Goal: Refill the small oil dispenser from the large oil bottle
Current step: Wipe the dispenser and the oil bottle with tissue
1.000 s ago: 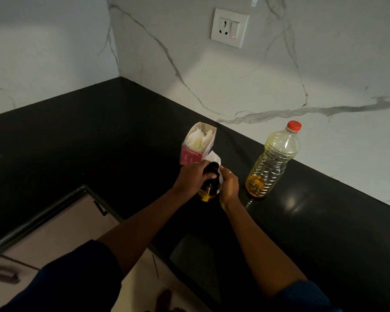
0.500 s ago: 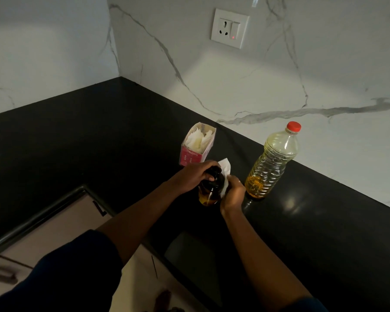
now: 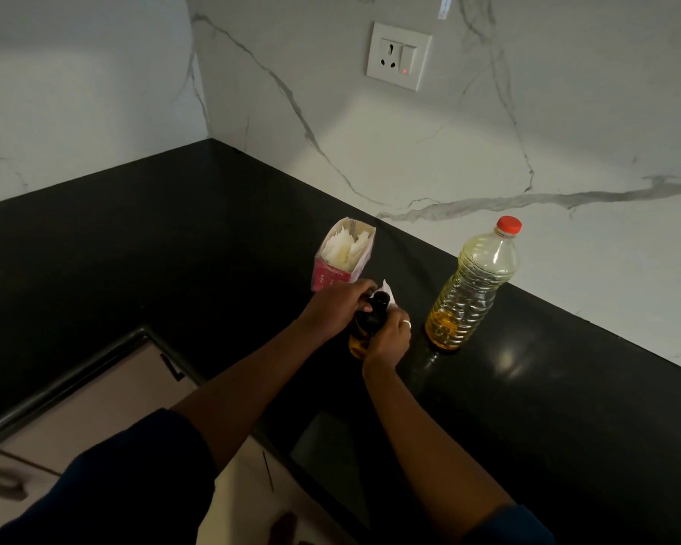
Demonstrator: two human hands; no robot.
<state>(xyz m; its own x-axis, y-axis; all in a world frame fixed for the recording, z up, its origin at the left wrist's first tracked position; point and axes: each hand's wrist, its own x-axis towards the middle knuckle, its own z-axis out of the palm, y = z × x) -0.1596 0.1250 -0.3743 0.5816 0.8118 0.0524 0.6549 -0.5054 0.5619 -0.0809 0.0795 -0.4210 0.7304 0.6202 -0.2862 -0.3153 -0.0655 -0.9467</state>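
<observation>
— Head view: where is the tall clear plastic oil bottle with the red cap (image 3: 473, 287) sitting?

— Right of centre on the black counter (image 3: 174, 249), standing upright, capped, just right of both hands; the right hand (image 3: 388, 335) is nearer.

— And the small dark oil dispenser (image 3: 368, 324)?

— Centre frame, upright between the hands. The left hand (image 3: 341, 302) is gripping its top; the right is closing on a white tissue (image 3: 388, 293) against its side.

— Changed since earlier?

— The left hand is sitting further over the cap.

Between the hands, the small oil dispenser (image 3: 364, 328) is dark on top, amber at its base. Right of the right hand (image 3: 388, 337), the large oil bottle (image 3: 468, 289) shows clear plastic, yellow-amber oil, a red cap (image 3: 509, 225). Beyond the left hand (image 3: 341, 304), a red box (image 3: 331, 275) holds white paper.
</observation>
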